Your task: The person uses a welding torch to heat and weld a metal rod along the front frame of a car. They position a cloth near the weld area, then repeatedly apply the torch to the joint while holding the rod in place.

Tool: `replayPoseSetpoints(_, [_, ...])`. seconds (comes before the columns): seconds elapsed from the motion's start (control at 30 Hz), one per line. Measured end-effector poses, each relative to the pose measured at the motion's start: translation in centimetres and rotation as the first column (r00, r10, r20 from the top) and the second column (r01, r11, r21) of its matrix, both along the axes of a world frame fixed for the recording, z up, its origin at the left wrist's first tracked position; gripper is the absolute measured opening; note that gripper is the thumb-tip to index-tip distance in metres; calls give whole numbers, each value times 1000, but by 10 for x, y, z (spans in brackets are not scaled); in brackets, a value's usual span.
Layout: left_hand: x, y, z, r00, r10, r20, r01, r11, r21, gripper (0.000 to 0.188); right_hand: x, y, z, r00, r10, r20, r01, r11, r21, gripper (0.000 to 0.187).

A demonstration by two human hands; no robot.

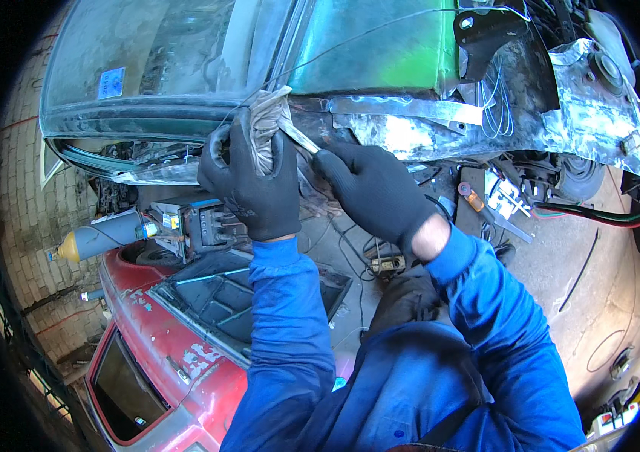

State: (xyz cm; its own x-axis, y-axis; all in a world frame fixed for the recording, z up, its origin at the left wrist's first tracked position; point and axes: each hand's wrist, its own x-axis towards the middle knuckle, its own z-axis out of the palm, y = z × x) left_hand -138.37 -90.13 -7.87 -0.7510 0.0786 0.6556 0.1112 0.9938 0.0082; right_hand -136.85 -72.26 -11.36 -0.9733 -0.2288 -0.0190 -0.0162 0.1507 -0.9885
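Observation:
Both my hands wear black gloves and meet in front of the car body. In my left hand is a crumpled grey cloth, bunched between the thumb and fingers. From its right side a narrow pale flat strip slants down to my right hand, whose fingers close on the lower end. Whether the strip is a tool or a fold of the cloth, I cannot tell. Just beyond the hands runs the car body, with scuffed bare-metal patches, and a green panel lies above it.
A thin wire crosses above the hands. At left stand a gas cylinder and a boxy machine. Below them is a red car body with a dark panel on it. Hoses, cables and an angle grinder lie at right.

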Motion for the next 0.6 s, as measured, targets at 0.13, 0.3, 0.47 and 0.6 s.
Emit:
replayPoseSetpoints(0.13, [1,2,1,999,43,20,-44,999,31,59,30,13,14,992,-121,19,120,991,53,34])
replayPoseSetpoints(0.3, [-1,-3,17,997,-18,69,19,1000,-21,59,24,9,18,998,-64,-14,65,993,101,31])
replayPoseSetpoints(0.47, [8,-13,24,984,-34,175,38,999,-18,64,16,-4,16,998,-52,-20,54,993,102,33])
replayPoseSetpoints(0.6, [24,-20,6,994,-82,74,71,987,141,75,18,-8,17,998,-65,-4,65,994,85,34])
